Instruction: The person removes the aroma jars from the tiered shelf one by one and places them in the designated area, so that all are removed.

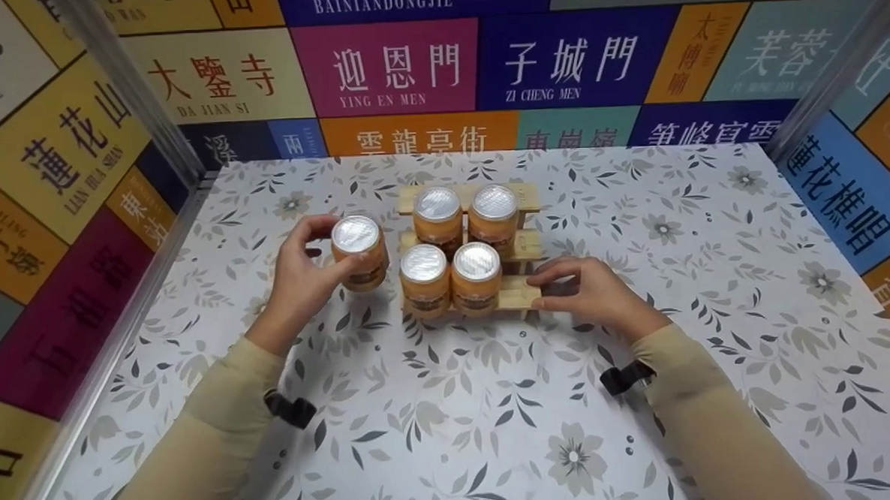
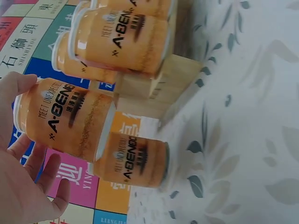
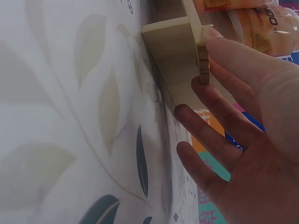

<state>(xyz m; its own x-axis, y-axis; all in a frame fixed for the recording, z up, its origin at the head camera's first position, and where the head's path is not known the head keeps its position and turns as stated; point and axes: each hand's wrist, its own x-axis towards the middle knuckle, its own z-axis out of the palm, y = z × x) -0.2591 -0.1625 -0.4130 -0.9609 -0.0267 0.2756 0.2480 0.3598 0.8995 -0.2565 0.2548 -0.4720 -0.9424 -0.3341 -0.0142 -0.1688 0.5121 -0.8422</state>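
My left hand [image 1: 303, 267] grips an orange can [image 1: 360, 257] with a silver lid, thumb on one side and fingers on the other, just left of a stepped wooden stand [image 1: 521, 298]. A second orange can [image 2: 133, 159] stands low beside the held one in the left wrist view; from the head it is mostly hidden. On the stand are two front cans [image 1: 476, 279] on the lowest step and two rear cans [image 1: 494, 214] one step higher. My right hand [image 1: 593, 292] pinches the right end of the lowest step between thumb [image 3: 229, 51] and index finger, its other fingers spread.
A white tabletop [image 1: 460, 415] with a leaf and flower pattern lies under everything. Panels with coloured lettered blocks rise at the back [image 1: 384, 68], left [image 1: 69, 244] and right [image 1: 840, 188]. Dark straps with small black devices [image 1: 293, 411] sit on both wrists.
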